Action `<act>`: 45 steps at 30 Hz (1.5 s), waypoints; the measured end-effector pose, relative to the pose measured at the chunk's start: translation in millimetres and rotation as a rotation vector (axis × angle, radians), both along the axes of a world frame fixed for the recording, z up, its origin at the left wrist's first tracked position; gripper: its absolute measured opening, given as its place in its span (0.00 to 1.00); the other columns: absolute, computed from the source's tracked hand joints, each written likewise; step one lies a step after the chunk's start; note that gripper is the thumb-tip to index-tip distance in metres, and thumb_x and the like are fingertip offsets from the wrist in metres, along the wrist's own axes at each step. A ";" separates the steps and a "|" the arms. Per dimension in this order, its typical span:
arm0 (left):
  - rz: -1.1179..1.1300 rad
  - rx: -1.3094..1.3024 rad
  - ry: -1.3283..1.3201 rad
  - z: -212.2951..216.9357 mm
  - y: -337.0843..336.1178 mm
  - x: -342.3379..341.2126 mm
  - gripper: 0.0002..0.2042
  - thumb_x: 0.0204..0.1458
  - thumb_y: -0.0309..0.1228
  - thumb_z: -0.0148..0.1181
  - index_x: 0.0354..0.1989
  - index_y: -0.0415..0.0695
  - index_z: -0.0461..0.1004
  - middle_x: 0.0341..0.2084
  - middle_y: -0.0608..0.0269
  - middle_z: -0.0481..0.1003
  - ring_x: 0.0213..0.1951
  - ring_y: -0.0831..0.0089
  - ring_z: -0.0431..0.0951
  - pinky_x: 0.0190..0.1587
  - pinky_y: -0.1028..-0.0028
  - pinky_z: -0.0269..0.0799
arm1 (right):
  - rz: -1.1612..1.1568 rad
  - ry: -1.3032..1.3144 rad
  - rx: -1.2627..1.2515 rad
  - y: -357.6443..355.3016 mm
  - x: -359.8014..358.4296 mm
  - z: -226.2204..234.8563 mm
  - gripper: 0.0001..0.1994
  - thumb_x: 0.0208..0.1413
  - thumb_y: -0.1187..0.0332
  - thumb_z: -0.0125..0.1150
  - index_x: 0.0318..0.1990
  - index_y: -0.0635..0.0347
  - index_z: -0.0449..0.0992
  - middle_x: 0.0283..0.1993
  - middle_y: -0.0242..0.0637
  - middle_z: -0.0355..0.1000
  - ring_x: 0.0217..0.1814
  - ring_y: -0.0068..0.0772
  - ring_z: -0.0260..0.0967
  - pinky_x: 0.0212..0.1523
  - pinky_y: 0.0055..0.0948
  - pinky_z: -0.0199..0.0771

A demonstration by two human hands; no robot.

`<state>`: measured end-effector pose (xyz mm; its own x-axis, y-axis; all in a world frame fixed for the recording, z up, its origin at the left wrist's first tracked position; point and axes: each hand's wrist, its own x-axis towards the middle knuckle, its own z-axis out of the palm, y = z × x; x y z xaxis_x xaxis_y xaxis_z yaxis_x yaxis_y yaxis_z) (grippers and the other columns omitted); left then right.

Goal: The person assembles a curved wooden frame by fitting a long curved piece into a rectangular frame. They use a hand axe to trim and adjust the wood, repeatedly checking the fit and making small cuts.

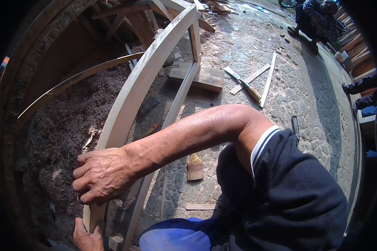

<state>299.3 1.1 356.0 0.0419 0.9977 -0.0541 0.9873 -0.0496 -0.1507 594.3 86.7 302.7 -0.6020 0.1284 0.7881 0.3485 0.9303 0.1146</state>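
Observation:
A long, pale wooden frame [127, 92] stands on edge in front of me, running from the lower left to the top middle. My right hand [107, 173] reaches across from the right and closes over its near rail, fingers curled round the left edge. Whether anything small lies beneath that palm is hidden. Just below, at the bottom edge of the view, my left hand [88, 239] grips the same rail with the thumb on one side and fingers on the other. A flat paintbrush [195, 169] with a wooden handle lies on the ground beyond my right forearm.
A thick wood block [201, 76] sits beside the frame. Farther right lie a chisel-like tool [244, 83] and thin wood strips [269, 77]. Shavings [71, 108] heap at the left, under a curved wooden strip [71, 79]. Another person [316, 21] crouches at the far right.

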 end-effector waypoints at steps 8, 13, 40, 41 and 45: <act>-0.297 -0.064 -0.332 -3.1 45.7 119.9 0.21 0.46 0.32 0.74 0.43 0.40 0.69 0.35 0.44 0.81 0.41 0.41 0.83 0.45 0.55 0.75 | -0.905 1.505 -1.117 -7.4 190.2 -236.0 0.40 0.60 0.43 0.69 0.70 0.61 0.61 0.62 0.47 0.70 0.62 0.38 0.69 0.62 0.42 0.71; -0.321 -0.098 -0.365 -5.9 65.7 182.0 0.22 0.46 0.34 0.77 0.42 0.39 0.69 0.35 0.42 0.82 0.41 0.42 0.83 0.44 0.55 0.76 | -0.159 2.060 -1.646 19.4 181.5 -324.5 0.60 0.48 0.24 0.65 0.78 0.56 0.48 0.80 0.55 0.47 0.83 0.57 0.44 0.75 0.66 0.52; -0.153 -0.030 -0.235 13.6 42.1 158.8 0.23 0.49 0.40 0.79 0.47 0.39 0.76 0.35 0.44 0.83 0.35 0.54 0.84 0.39 0.60 0.78 | 0.066 1.728 -1.692 9.6 155.2 -313.9 0.48 0.60 0.27 0.53 0.70 0.64 0.57 0.68 0.54 0.62 0.70 0.55 0.66 0.58 0.68 0.77; -0.214 -0.010 -0.269 13.2 42.0 157.6 0.25 0.49 0.43 0.78 0.49 0.39 0.76 0.34 0.44 0.83 0.35 0.52 0.85 0.39 0.59 0.78 | 0.070 1.714 -1.676 8.7 155.9 -314.8 0.48 0.60 0.27 0.53 0.69 0.63 0.57 0.67 0.54 0.63 0.70 0.55 0.66 0.58 0.68 0.77; -0.269 -0.035 -0.009 2.1 47.4 152.0 0.28 0.50 0.49 0.76 0.51 0.41 0.75 0.33 0.41 0.82 0.34 0.47 0.84 0.39 0.56 0.78 | 0.038 1.710 -1.728 5.8 156.1 -312.8 0.48 0.59 0.25 0.53 0.70 0.61 0.58 0.66 0.52 0.65 0.70 0.54 0.67 0.60 0.72 0.73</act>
